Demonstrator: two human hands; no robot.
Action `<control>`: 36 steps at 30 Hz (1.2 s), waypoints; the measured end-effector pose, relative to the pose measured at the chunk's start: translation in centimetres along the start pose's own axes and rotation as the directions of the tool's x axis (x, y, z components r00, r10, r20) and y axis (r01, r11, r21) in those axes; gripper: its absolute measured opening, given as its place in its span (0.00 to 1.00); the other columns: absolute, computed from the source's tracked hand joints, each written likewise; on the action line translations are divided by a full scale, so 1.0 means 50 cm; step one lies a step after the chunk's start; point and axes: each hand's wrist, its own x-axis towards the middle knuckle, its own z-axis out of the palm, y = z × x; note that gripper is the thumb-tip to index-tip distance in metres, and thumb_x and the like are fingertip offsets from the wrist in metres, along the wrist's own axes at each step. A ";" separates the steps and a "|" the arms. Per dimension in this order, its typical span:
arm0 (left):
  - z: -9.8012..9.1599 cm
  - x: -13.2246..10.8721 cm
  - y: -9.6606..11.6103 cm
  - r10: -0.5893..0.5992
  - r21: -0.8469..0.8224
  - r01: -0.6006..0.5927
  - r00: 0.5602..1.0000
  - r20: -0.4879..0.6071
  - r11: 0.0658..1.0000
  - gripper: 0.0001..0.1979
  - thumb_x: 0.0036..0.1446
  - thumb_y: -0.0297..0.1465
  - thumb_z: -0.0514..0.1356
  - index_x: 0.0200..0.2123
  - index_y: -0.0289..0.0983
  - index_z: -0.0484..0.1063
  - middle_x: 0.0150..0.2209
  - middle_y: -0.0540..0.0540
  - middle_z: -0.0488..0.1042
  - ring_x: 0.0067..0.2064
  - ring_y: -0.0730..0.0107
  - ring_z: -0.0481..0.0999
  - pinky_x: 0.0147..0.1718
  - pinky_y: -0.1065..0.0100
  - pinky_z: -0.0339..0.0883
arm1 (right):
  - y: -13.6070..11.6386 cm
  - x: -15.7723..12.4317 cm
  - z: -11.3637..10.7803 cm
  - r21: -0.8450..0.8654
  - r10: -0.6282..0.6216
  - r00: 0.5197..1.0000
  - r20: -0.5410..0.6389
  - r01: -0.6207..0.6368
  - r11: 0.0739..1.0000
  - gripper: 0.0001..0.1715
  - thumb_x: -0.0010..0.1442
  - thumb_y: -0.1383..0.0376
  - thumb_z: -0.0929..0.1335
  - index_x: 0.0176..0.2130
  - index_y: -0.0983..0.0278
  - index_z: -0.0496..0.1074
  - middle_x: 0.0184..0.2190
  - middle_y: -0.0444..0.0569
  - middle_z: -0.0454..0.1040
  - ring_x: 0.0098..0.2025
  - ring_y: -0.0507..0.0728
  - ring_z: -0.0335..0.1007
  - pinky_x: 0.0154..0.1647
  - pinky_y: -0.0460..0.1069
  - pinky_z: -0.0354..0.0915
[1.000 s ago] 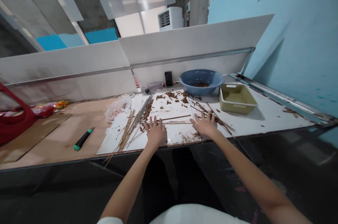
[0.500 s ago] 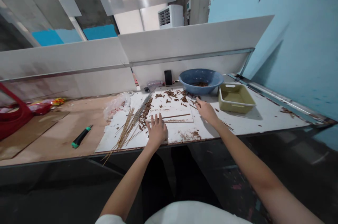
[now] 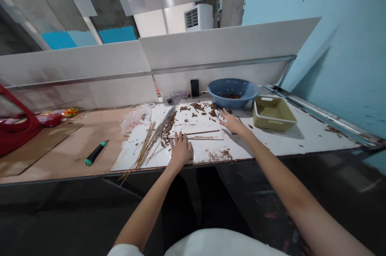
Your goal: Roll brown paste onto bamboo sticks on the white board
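My left hand lies flat with fingers apart on a white board, just below a thin brown stick. To its left is a loose bundle of thin wooden sticks fanned across the board, their ends past the front edge. My right hand rests beside a smaller white sheet, its fingertips near scattered brown chips. Nothing shows held in either hand.
Behind the chips stand a blue bowl holding brown bits, a phone, and an olive tray. On the tan tabletop to the left lie a green-and-black utility knife and cardboard.
My right hand has moved up and left toward the bowl. The brown sticks that lay under it no longer show there. My left hand has barely moved.
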 end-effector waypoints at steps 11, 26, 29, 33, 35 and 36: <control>0.007 0.014 -0.004 0.052 -0.013 -0.052 0.999 -0.007 0.999 0.35 0.77 0.37 0.44 0.82 0.31 0.56 0.84 0.35 0.47 0.85 0.43 0.41 0.80 0.35 0.44 | -0.045 -0.024 -0.025 -0.062 0.064 0.998 0.006 -0.064 0.996 0.41 0.79 0.55 0.61 0.80 0.73 0.57 0.77 0.68 0.65 0.74 0.73 0.69 0.74 0.63 0.65; 0.035 0.028 0.046 0.169 0.000 -0.169 0.986 0.004 0.986 0.34 0.80 0.38 0.40 0.83 0.34 0.54 0.83 0.37 0.52 0.85 0.48 0.47 0.80 0.31 0.36 | -0.201 -0.126 0.112 -0.160 -0.329 0.912 0.243 0.372 0.914 0.39 0.83 0.50 0.57 0.82 0.63 0.56 0.83 0.67 0.51 0.85 0.71 0.42 0.83 0.75 0.43; 0.037 0.026 0.037 0.164 0.020 -0.165 0.985 0.044 0.986 0.34 0.80 0.40 0.39 0.83 0.37 0.53 0.83 0.37 0.52 0.84 0.48 0.49 0.80 0.30 0.35 | -0.194 -0.129 0.118 -0.160 -0.300 0.922 0.243 0.344 0.925 0.40 0.83 0.47 0.56 0.82 0.61 0.56 0.83 0.66 0.52 0.85 0.71 0.43 0.83 0.76 0.42; 0.014 0.075 0.049 0.109 -0.020 -0.108 0.992 0.069 0.994 0.35 0.81 0.40 0.39 0.84 0.38 0.49 0.85 0.40 0.46 0.85 0.49 0.44 0.80 0.30 0.35 | -0.209 -0.086 0.105 -0.176 -0.230 0.934 0.272 0.283 0.943 0.38 0.82 0.48 0.56 0.82 0.57 0.57 0.85 0.61 0.45 0.86 0.70 0.37 0.83 0.77 0.33; 0.008 0.088 0.055 0.086 -0.034 -0.084 0.994 0.060 0.996 0.35 0.81 0.40 0.38 0.84 0.37 0.48 0.85 0.40 0.44 0.85 0.50 0.43 0.80 0.30 0.33 | -0.217 -0.076 0.098 -0.163 -0.141 0.955 0.261 0.187 0.969 0.42 0.82 0.47 0.54 0.84 0.60 0.49 0.85 0.61 0.41 0.87 0.69 0.34 0.83 0.76 0.30; 0.009 0.086 0.055 0.084 -0.031 -0.083 0.995 0.059 0.996 0.35 0.81 0.40 0.38 0.84 0.37 0.48 0.85 0.40 0.44 0.85 0.50 0.42 0.80 0.29 0.32 | -0.218 -0.079 0.096 -0.153 -0.109 0.959 0.260 0.153 0.976 0.44 0.82 0.46 0.53 0.85 0.61 0.45 0.85 0.62 0.39 0.87 0.69 0.33 0.83 0.77 0.29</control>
